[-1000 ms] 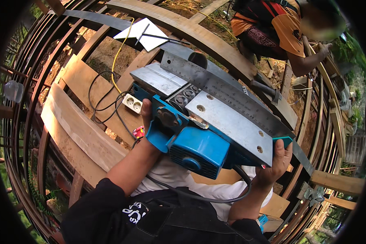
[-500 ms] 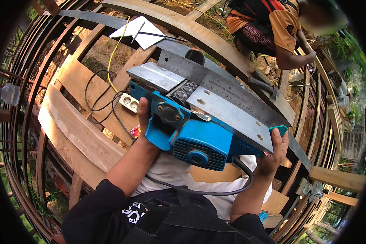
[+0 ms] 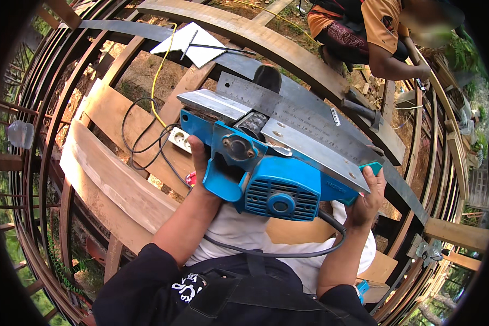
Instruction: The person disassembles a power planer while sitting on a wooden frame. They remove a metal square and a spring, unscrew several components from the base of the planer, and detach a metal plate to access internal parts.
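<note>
A blue electric hand planer (image 3: 281,187) is held up in front of me, turned over with its metal sole on top. My left hand (image 3: 201,171) grips its left end, the thumb pointing up. At the other end my right hand (image 3: 367,198) is closed round the planer's body, its thumb on a green piece at the end of a steel ruler (image 3: 304,117). On edge, the ruler lies lengthwise along the sole, past the cutter drum (image 3: 252,125). What the fingers beneath the planer touch is hidden. A black power cord (image 3: 309,254) loops from the planer across my lap.
Planks (image 3: 114,185) lie over a slatted frame on the left. A white socket strip (image 3: 180,139) with a yellow cord sits beyond my left hand. A hammer (image 3: 361,111) rests on a far beam; a white board (image 3: 193,46) lies farther back. Another person (image 3: 383,32) crouches at far right.
The planer has tilted, so its sole shows more edge-on and its blue side more fully. Both hands keep their hold. The other person's arm has shifted slightly, and my view has moved a little.
</note>
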Demonstrator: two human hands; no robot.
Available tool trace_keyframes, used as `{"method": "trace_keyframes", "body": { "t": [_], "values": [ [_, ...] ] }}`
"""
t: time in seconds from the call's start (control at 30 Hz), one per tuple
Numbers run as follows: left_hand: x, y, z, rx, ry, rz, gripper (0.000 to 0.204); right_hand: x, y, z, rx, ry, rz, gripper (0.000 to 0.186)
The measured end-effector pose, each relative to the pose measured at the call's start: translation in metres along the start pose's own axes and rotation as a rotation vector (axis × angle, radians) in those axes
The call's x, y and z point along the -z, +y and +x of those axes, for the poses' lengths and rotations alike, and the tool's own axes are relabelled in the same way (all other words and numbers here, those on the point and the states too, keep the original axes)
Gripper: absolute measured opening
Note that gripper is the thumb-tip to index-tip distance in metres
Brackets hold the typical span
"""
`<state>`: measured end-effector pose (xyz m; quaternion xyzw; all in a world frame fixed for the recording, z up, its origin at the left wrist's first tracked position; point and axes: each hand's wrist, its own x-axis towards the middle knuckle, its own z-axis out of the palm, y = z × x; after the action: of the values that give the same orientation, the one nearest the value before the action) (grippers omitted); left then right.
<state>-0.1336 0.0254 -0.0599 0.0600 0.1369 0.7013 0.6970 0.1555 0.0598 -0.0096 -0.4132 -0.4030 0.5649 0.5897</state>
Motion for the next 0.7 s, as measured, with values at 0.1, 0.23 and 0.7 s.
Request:
{"method": "trace_keyframes", "body": {
  "t": [0.1,0.23,0.7],
  "values": [
    [-0.008,0.005,-0.001,-0.088,0.104,0.167,0.103,-0.003,0.004,-0.002,0.007,-0.001,-0.005,0.033],
    [-0.008,0.006,-0.005,-0.162,0.179,0.247,0.097,-0.01,0.0,-0.008,-0.031,-0.012,0.024,0.032],
    [-0.016,0.003,-0.014,-0.192,0.14,0.187,0.094,0.005,0.018,0.004,-0.163,-0.001,0.035,0.027]
  ]
}}
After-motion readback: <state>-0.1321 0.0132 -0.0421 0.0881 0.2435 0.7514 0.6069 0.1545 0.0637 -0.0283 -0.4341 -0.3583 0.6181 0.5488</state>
